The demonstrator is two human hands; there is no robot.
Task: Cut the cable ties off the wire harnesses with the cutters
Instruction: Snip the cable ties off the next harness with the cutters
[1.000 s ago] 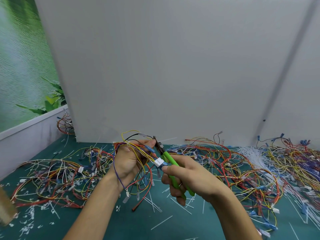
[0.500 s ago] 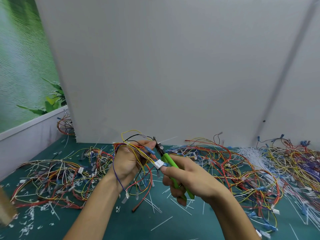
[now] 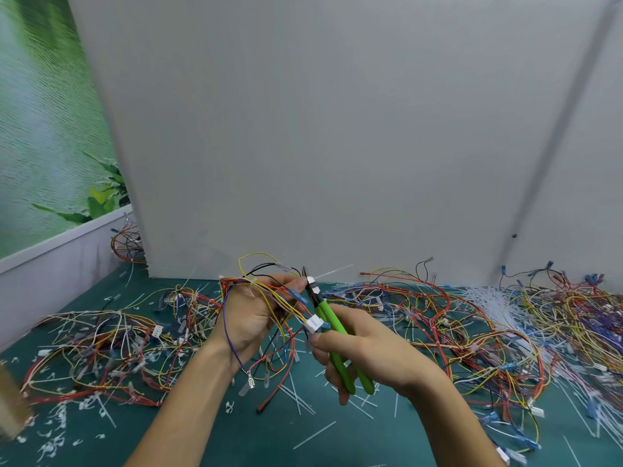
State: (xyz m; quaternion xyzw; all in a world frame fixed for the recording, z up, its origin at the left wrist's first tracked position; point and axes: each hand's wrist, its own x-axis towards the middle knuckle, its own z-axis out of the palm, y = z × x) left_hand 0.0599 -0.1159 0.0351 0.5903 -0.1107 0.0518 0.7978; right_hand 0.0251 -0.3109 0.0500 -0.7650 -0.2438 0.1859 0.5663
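Cutters (image 3: 327, 316) with green handles stood tip-up in the right hand (image 3: 367, 355), whose fingers curled round both handles just right of centre in the lower frame. The left hand (image 3: 251, 318) gripped a wire harness (image 3: 269, 289) beside them, its thumb close against the tool's nose. Compared with a second before, the right hand had sunk a little and a white connector (image 3: 313, 323) had dropped with it towards the thumb. The nose stayed at the same spot on the bundle, where small white pieces, probably the cable tie (image 3: 312, 282), now showed at the blades; whether it was already severed could not be told. That suggested the cut on this tie was in progress or just made. Many more harnesses (image 3: 472, 318) lay tangled across the green surface (image 3: 354, 443), among clipped tie tails (image 3: 313, 436).
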